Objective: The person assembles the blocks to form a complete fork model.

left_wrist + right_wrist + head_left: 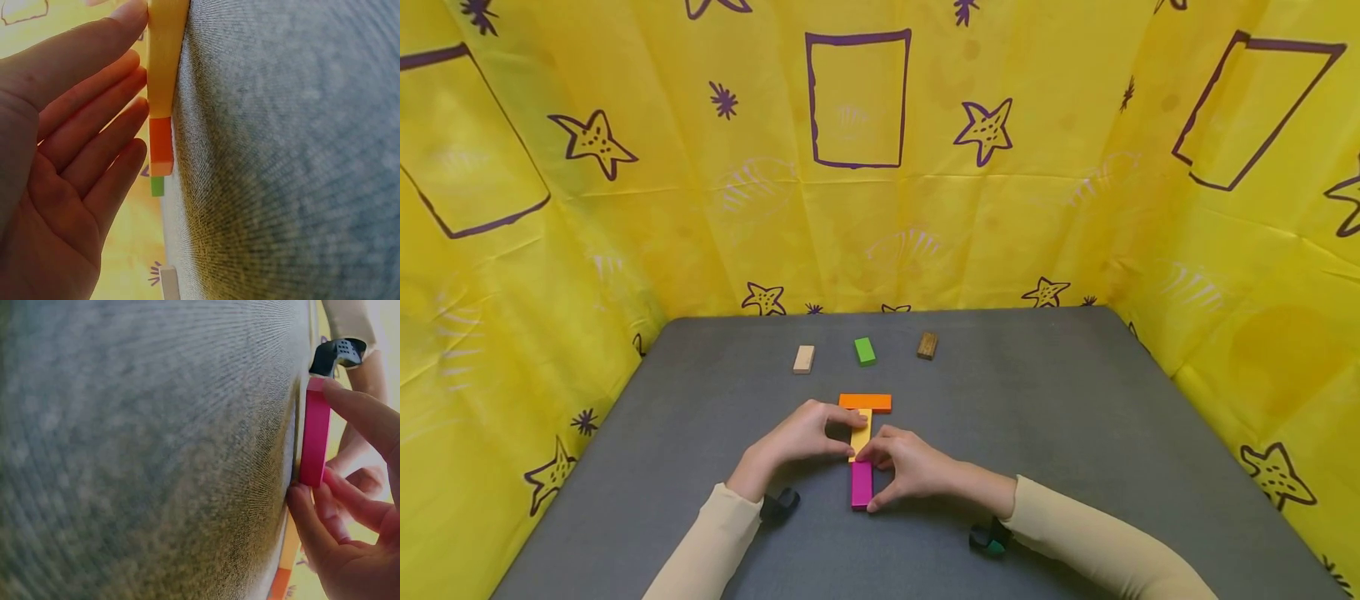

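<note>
A yellow block (861, 435) lies lengthwise on the grey table, its far end against a crosswise orange block (865, 403). My left hand (805, 432) holds the yellow block, thumb near its close end and index finger by its far end; in the left wrist view the other fingers stretch out beside it. A magenta block (862, 485) lies in line at the yellow block's near end. My right hand (916, 467) pinches it lengthwise, thumb at the near end and fingers at the far end, as the right wrist view shows with the magenta block (315, 434).
Farther back on the table (1037, 433) lie three separate blocks: a pale wooden one (803, 359), a green one (865, 352) and a dark brown one (927, 346). Yellow patterned cloth (865, 225) rises behind the table and on both sides. Each wrist wears a dark strap.
</note>
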A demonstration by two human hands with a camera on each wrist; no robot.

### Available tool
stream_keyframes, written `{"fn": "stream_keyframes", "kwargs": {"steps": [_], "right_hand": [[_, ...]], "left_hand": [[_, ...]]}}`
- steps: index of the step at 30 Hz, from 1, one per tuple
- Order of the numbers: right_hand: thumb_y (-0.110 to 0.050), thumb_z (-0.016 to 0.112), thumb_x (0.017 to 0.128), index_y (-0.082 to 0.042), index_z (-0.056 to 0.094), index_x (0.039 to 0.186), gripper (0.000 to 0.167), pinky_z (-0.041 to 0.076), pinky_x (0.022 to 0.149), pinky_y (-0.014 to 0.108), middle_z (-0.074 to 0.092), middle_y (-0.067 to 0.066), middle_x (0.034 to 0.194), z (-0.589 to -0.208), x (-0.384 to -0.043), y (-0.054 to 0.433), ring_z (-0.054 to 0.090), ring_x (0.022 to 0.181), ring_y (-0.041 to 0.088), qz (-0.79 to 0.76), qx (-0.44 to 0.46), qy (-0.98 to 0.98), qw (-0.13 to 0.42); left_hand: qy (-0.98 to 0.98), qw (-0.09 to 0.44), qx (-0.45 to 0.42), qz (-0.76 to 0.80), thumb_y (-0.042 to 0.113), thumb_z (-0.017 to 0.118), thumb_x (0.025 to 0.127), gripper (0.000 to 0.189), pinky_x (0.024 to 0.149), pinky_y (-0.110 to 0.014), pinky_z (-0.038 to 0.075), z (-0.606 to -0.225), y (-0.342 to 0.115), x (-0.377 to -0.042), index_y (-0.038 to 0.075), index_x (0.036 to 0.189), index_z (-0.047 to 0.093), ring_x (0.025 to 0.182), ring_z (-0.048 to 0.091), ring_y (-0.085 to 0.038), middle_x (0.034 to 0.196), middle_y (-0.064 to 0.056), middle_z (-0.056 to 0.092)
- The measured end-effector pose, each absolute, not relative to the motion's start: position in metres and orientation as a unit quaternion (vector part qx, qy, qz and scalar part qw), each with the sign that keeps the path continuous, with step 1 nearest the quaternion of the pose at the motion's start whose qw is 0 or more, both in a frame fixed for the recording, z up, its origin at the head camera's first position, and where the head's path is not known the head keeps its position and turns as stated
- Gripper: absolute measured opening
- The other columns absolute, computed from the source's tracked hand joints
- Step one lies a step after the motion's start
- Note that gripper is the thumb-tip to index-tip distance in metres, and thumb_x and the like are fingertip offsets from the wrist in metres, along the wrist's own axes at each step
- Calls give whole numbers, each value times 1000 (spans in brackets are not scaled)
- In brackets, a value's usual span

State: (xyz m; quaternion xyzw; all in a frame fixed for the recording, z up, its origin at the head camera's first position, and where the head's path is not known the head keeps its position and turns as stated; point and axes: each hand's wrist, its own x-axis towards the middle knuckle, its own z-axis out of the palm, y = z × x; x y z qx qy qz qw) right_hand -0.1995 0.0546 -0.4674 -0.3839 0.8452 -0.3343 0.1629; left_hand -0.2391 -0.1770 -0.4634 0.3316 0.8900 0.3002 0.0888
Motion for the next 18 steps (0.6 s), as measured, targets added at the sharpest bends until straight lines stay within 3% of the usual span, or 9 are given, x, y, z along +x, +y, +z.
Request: {"fn": "stream_keyframes", "kwargs": {"steps": [18], "right_hand": [[-38, 87, 65, -18, 59, 113, 59, 49, 83, 14, 52, -7, 104, -466, -197, 53, 56, 93, 4, -303, -391, 857, 145]], "left_hand": [[890, 87, 334, 298, 29, 79, 77, 46, 99, -35, 48, -463, -177, -239, 22, 120, 67, 112, 60, -8, 115, 15, 67]]}}
